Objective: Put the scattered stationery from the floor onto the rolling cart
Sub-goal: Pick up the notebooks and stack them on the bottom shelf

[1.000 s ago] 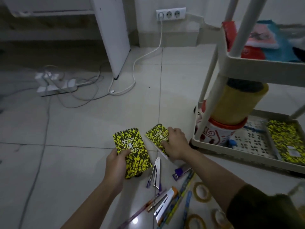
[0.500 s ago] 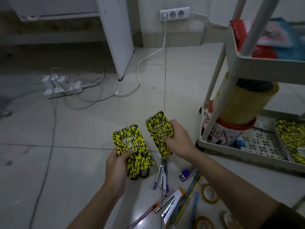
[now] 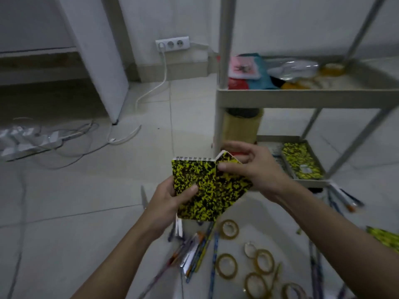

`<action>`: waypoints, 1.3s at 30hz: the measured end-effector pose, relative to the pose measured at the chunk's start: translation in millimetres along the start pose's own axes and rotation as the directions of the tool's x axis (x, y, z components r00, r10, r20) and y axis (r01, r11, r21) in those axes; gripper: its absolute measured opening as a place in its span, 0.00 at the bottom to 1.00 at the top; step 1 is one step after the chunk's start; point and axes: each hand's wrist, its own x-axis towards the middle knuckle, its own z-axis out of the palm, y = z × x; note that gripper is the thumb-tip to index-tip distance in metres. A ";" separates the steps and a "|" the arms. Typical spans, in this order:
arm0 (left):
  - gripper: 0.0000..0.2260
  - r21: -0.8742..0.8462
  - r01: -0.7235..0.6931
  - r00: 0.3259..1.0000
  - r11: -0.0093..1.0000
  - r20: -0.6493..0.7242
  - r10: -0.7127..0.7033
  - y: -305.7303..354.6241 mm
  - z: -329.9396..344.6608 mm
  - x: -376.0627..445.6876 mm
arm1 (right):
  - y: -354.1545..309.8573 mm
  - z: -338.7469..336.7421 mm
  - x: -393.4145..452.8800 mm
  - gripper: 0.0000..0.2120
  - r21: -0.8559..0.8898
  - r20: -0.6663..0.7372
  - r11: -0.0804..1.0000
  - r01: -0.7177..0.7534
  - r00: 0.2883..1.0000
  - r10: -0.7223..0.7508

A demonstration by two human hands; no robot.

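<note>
From the head camera, the left hand (image 3: 167, 201) is holding a yellow-and-black spiral notebook (image 3: 194, 186) above the floor, thumb pressing on the cover and fingers curling behind it; its grip is closing on the notebook's left edge. The right hand (image 3: 253, 167) is pinching a second notebook (image 3: 232, 182) of the same pattern, thumb on the cover near its top corner, fingers wrapping behind. The two notebooks are touching and overlapping, the second one tilting to the right beside the first.

Just behind the hands, the rolling cart (image 3: 302, 98) is standing on the tiled floor (image 3: 86, 190). On its bottom shelf another patterned notebook (image 3: 302, 160) is lying flat, and a big yellow roll (image 3: 241, 126) is standing at the shelf's near-left corner. The middle shelf is carrying coloured packets, blurred.

Below the hands, pens and pencils (image 3: 198, 251) are lying scattered on the floor, with several tape rings (image 3: 226, 265) to their right. More pens (image 3: 343, 197) are lying by the cart's foot. A power strip (image 3: 32, 143) with cables is sitting far left.
</note>
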 end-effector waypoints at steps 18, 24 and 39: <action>0.18 0.322 -0.103 0.910 0.941 0.412 -0.041 -28.7 151.6 10.5 | 38.0 -93.7 -75.9 0.13 0.239 -0.542 0.970 -0.042 0.823 0.169; 0.20 0.317 -0.040 0.890 0.947 0.442 -0.111 -49.9 173.2 -2.9 | 54.2 -105.7 -93.0 0.19 0.211 -0.366 0.959 -0.188 0.895 0.256; 0.13 0.492 0.104 0.878 0.864 0.362 -0.312 -99.1 241.3 -23.1 | 174.4 -214.2 -180.0 0.29 -0.454 -0.805 0.405 -0.793 0.560 0.195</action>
